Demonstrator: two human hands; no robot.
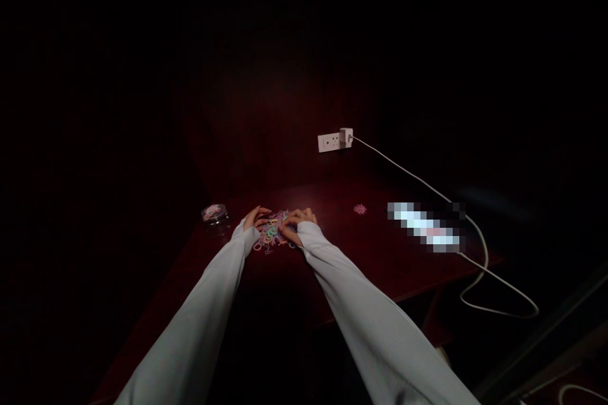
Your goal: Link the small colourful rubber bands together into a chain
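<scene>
A loose pile of small pastel hair ties (272, 235), pink, purple, green and yellow, lies on the dark red table. At the pile's left edge is my left hand (255, 219), its fingers curved and apart over the bands. My right hand (298, 221) rests on the right side of the pile, thumb apart from the bent fingers. Neither hand shows a band gripped in it, though the fingertips are partly hidden among the bands. Farther right sits a small separate cluster of pink hair ties (360, 209).
A round clear container (213, 213) with something pinkish on top stands at the left. A blurred-out lit device (424, 228) lies at the right, with a white cable (408, 172) running to a charger (346, 135) in the wall socket (327, 142). The surroundings are dark.
</scene>
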